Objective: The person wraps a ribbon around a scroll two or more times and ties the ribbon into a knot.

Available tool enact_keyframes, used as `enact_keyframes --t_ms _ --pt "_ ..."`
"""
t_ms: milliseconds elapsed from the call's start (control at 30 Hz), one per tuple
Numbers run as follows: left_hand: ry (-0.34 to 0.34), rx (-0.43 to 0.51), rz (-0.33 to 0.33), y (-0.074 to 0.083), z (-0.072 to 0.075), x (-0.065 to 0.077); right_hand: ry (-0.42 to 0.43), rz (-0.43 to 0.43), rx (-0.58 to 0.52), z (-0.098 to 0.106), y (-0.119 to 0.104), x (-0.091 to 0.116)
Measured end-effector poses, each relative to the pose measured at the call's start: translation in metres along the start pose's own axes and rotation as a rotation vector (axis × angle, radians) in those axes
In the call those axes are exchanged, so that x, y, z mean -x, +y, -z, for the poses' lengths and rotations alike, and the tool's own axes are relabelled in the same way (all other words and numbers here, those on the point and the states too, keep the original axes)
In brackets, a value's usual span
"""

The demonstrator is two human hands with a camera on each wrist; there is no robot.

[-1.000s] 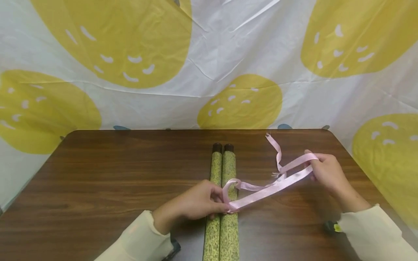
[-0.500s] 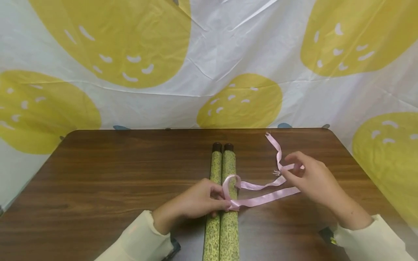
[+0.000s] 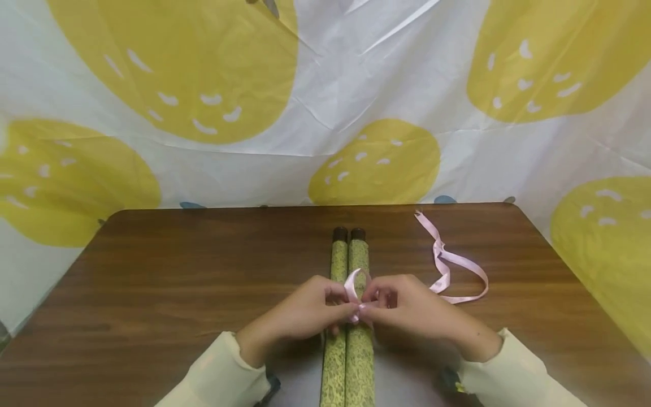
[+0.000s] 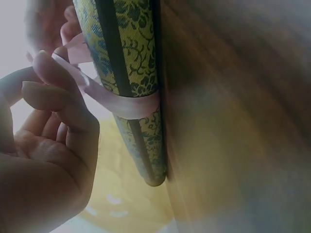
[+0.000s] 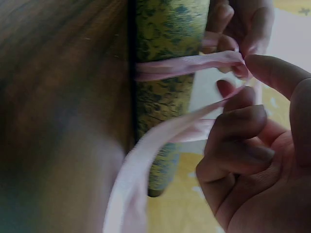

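Two rolled scrolls in yellow-green patterned brocade, a left scroll (image 3: 334, 367) and a right scroll (image 3: 360, 367), lie side by side with dark end knobs at the far end. A pink satin ribbon (image 4: 131, 107) passes round them. Above the scrolls my left hand (image 3: 310, 308) pinches the ribbon between thumb and fingers, with a small loop standing up beside it. My right hand (image 3: 422, 308) meets it there, also pinching the ribbon. From the right hand a ribbon tail (image 5: 138, 165) trails away. The exact crossing between the fingertips is partly hidden.
Everything lies on a brown wood-grain table (image 3: 203, 282). The loose ribbon end (image 3: 463, 262) curls on the table to the right of the scrolls. Behind the far edge hangs a white cloth (image 3: 335, 68) printed with big yellow fruit shapes.
My right hand has moved left from the loose ribbon to the scrolls, beside the left hand. The long ribbon strands have dropped onto the table. My left hand stays nearly in place.
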State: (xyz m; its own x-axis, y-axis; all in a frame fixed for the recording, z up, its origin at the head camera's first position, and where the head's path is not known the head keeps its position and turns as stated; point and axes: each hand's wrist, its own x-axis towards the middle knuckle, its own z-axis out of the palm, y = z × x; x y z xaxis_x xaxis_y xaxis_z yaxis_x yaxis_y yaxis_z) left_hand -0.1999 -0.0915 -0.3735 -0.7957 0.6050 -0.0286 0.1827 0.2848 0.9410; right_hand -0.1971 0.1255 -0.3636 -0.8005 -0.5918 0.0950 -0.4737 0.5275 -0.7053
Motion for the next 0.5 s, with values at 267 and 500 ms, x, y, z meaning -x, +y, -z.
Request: enact_keyframes --t_ms 267,500 --pt "0.053 -0.019 0.001 0.004 0.0 0.001 0.056 -0.039 -0.073 -0.009 0.0 0.002" --pt "0.07 -0.047 0.012 0.004 0.006 0.002 0.121 -0.047 -0.06 -0.013 -0.004 -0.002"
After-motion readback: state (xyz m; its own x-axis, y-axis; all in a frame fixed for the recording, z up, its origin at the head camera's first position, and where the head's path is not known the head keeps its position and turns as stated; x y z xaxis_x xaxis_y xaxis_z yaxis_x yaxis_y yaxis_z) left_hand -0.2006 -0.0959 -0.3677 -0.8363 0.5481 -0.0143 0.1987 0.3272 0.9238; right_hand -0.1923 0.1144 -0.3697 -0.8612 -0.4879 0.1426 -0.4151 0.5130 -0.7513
